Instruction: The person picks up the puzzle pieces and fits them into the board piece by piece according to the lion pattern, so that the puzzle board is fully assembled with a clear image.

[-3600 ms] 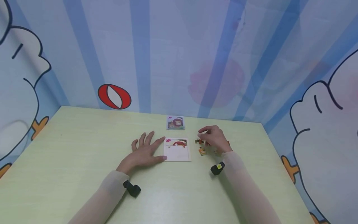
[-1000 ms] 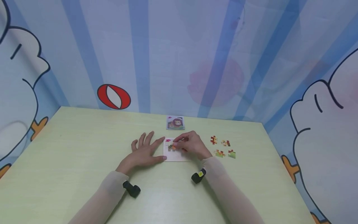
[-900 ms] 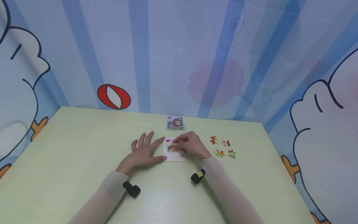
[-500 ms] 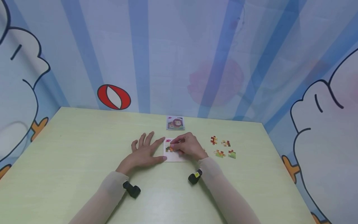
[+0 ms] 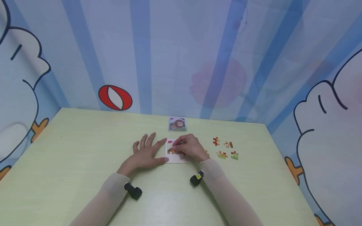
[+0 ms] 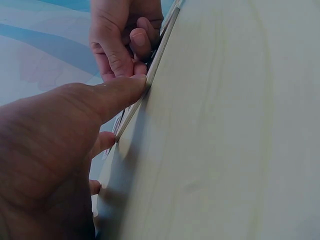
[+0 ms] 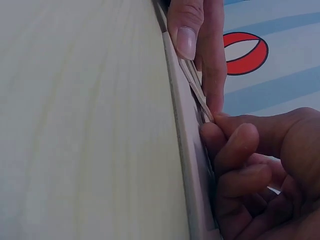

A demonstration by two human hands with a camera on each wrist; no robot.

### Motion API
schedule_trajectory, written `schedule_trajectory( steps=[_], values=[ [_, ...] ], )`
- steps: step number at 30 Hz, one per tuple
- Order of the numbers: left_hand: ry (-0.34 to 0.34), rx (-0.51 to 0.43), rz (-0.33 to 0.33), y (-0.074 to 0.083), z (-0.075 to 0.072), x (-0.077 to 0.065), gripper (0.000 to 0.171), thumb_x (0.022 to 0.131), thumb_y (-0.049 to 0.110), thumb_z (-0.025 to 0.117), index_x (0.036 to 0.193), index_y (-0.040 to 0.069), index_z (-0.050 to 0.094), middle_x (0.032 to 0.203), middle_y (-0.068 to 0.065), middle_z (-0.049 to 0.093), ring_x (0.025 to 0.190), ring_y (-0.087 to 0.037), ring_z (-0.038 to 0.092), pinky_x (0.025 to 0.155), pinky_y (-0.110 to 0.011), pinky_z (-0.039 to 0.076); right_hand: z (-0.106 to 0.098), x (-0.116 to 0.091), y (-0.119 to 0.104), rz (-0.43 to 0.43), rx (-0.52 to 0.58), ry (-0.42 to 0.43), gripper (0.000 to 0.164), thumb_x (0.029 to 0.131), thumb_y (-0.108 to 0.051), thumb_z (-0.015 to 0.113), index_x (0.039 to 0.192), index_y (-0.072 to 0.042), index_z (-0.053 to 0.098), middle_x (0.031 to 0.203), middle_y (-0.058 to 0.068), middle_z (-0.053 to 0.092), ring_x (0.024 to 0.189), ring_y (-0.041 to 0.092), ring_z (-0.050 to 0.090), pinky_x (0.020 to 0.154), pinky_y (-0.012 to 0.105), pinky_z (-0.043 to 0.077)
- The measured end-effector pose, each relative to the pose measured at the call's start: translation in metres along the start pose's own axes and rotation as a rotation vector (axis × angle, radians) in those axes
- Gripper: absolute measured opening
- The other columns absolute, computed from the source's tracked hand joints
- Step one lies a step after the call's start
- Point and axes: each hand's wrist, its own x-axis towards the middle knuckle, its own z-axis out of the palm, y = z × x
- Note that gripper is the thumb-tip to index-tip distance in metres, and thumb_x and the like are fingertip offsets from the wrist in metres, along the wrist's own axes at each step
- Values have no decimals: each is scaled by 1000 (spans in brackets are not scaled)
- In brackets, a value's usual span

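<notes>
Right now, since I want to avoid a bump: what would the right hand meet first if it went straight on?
Probably the left hand, touching the left edge of the puzzle board; whether the right hand would pass above is unclear.

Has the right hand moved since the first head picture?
Yes: the right hand has gone left, from the loose pieces to the puzzle board.

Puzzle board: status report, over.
Left hand touching left edge of puzzle board. Right hand pinching puzzle piece over it. Loose pieces off right, none in the way.
</notes>
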Motion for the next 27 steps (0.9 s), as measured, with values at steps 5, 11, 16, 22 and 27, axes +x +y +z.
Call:
schedule_trajectory(
  steps=[5, 11, 16, 22, 27],
  values=[
    [2, -2, 2, -1, 1, 1, 88, 96, 64, 66, 170, 34, 31, 183, -16, 2, 167, -50, -8, 124, -80, -2, 2, 0, -3, 26, -37, 17, 13, 93, -15, 82, 104, -11, 75, 70, 1, 71, 50, 9, 54, 51, 22, 45],
    [3, 9, 4, 0, 1, 0, 87, 97, 62, 66, 171, 34, 30, 183, -17, 2, 167, -50, -8, 124, -79, -2, 5, -1, -7, 40, -125, 37, 17, 93, -17, 83, 105, -12, 71, 65, 1, 67, 47, 10, 56, 50, 23, 44],
    [10, 0, 10, 3, -2, -2, 87, 96, 62, 67, 170, 33, 32, 182, -19, 3, 166, -52, -7, 123, -80, -3, 6, -1, -7, 25, -129, 42, 19, 93, -19, 83, 106, -13, 71, 67, 1, 69, 47, 11, 57, 50, 23, 44],
    [-2, 3, 4, 2, -1, -1, 89, 96, 62, 67, 171, 32, 30, 182, -19, 2, 166, -51, -8, 123, -80, -2, 2, -1, 1, -8, -86, 12, 17, 96, -22, 81, 108, -13, 73, 70, 2, 72, 49, 11, 59, 53, 23, 47],
    [2, 14, 2, -1, 1, 2, 88, 96, 61, 68, 171, 33, 30, 182, -19, 2, 166, -51, -8, 123, -80, -1, -8, -4, 4, -40, -6, -21, 19, 101, -24, 76, 116, -13, 73, 80, 4, 77, 57, 12, 63, 58, 25, 51]
  ],
)
